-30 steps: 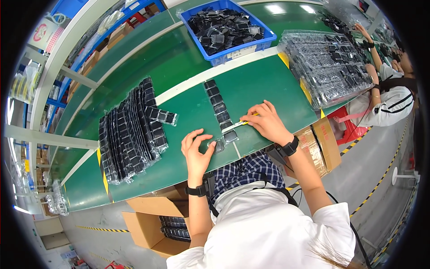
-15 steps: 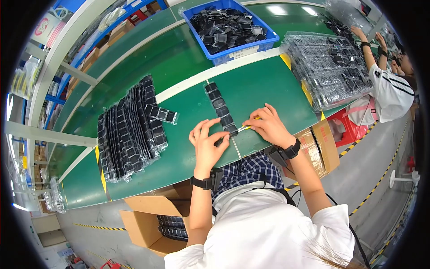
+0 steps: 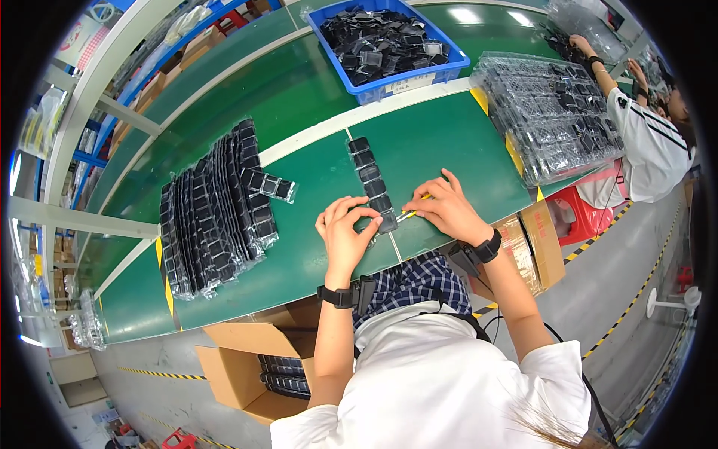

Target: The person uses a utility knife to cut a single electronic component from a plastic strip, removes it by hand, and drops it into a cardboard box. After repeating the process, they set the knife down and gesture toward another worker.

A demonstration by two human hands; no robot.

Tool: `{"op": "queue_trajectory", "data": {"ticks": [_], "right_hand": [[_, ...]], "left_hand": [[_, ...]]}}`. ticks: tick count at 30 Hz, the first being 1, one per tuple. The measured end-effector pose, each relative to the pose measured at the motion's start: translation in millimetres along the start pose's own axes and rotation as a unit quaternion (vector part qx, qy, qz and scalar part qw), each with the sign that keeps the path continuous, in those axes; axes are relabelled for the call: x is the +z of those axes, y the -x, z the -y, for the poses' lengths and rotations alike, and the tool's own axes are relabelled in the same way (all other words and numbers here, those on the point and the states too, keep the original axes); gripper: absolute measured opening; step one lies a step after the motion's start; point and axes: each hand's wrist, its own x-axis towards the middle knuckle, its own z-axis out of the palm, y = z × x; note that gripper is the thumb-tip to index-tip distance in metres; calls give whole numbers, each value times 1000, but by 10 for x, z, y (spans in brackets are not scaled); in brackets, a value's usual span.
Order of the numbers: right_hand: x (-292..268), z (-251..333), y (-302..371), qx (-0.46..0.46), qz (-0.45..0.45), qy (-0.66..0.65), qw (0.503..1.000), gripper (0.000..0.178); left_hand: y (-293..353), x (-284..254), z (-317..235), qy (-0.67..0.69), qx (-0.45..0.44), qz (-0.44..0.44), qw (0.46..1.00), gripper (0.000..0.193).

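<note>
A narrow strip of black square pieces in clear plastic (image 3: 371, 179) lies lengthwise on the green table, its near end between my hands. My left hand (image 3: 348, 233) is closed in a pinch at the left edge of that near end. In my right hand (image 3: 447, 208) is a slim yellow tool with a silvery tip (image 3: 410, 215), held between thumb and fingers. Its tip points at the right edge of the strip's last piece and seems to touch it; the exact kind of tool is too small to make out.
Many similar strips (image 3: 213, 213) stand packed in a row at left, one lying across them. Beyond is a blue bin (image 3: 407, 84) of loose black pieces. Stacked clear trays (image 3: 550, 123) sit at right near a co-worker's arm (image 3: 602, 75). Cardboard boxes (image 3: 250, 340) stand below the table edge.
The tool's tip has shifted slightly at the strip's near end, and my left thumb and finger have closed further. At the far right, the co-worker's hand has moved left.
</note>
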Motion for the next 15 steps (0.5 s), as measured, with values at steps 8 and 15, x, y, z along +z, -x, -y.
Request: {"op": "queue_trajectory", "data": {"ticks": [8,15], "right_hand": [[0,-86,-94,-20,4,2,1000,25],[-190,-161,-18,-2,66,-15,998,29]], "left_hand": [[-24,-10,6,-1,-17,13,1000,11],[-15,-5,-29,-3,-21,15,1000,11]]}}
